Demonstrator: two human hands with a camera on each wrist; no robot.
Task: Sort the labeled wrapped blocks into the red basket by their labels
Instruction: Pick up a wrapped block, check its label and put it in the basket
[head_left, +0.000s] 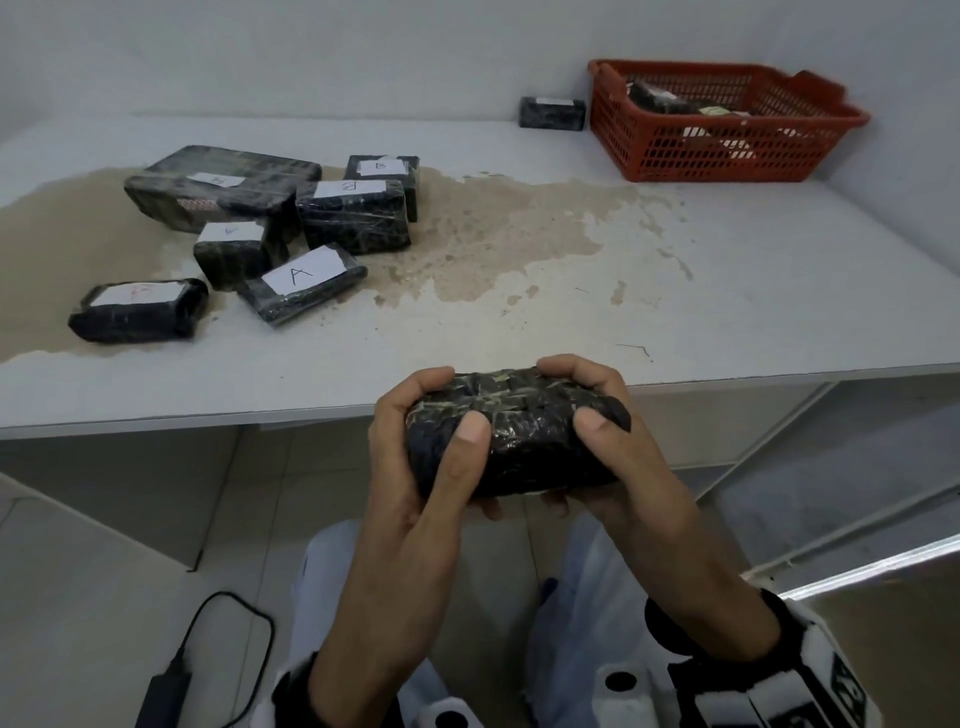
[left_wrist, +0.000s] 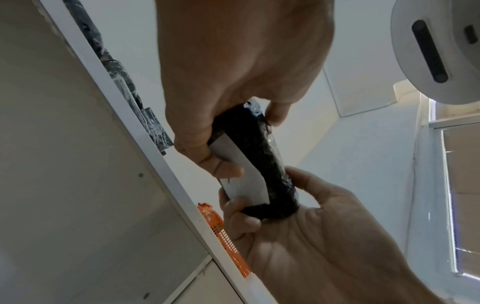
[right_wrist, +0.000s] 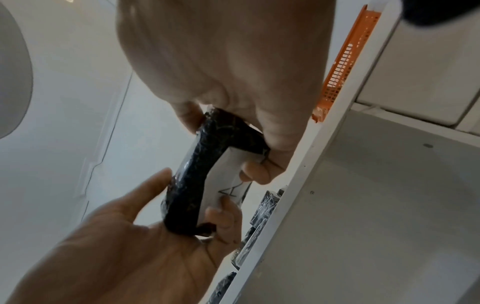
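Note:
A black plastic-wrapped block (head_left: 519, 431) (left_wrist: 272, 164) (right_wrist: 192, 174) hangs in front of the table's near edge, held between both hands. My left hand (head_left: 410, 415) (left_wrist: 233, 72) (right_wrist: 130, 246) grips its left end and my right hand (head_left: 602, 395) (left_wrist: 311, 236) (right_wrist: 233, 61) grips its right end, thumbs on top. Its white label (left_wrist: 246, 181) (right_wrist: 226, 170) faces away from my head; fingers partly cover the black letter. The red basket (head_left: 727, 150) (left_wrist: 226, 238) (right_wrist: 340, 61) stands at the table's far right corner with wrapped blocks (head_left: 660, 98) inside.
Several labelled wrapped blocks (head_left: 260, 228) lie in a cluster on the left of the white table (head_left: 623, 312), on a brown stain; one shows an A (head_left: 304, 283). A lone block (head_left: 552, 113) stands left of the basket. A black pack and cable (head_left: 166, 686) lie on the floor.

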